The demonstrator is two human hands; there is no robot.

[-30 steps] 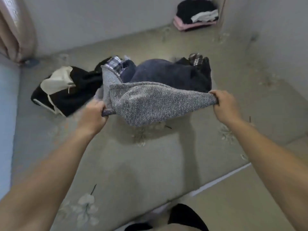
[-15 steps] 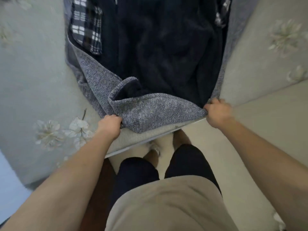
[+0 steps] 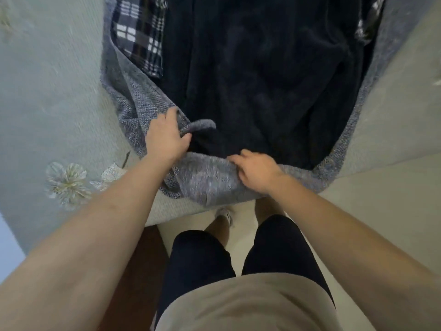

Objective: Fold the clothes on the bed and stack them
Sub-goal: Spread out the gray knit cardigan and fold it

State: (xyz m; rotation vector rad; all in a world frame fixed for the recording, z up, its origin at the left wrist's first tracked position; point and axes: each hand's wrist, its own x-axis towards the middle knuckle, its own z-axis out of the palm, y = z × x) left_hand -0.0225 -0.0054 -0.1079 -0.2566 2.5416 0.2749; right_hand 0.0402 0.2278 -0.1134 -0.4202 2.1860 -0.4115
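Standing at the bed (image 3: 52, 111) edge, the person bends over a grey knit garment (image 3: 205, 180) spread on the floral sheet. Right hand (image 3: 256, 172) pinches its near hem; left hand (image 3: 165, 136) grips a turned-up fold. Beyond lie the dark fleece lining (image 3: 262, 75) and a plaid patch (image 3: 139, 34).

The person wore a beige top (image 3: 250, 304) and black shorts (image 3: 202, 259); both forearms were bare, and a pale shoe (image 3: 225, 215) showed below.
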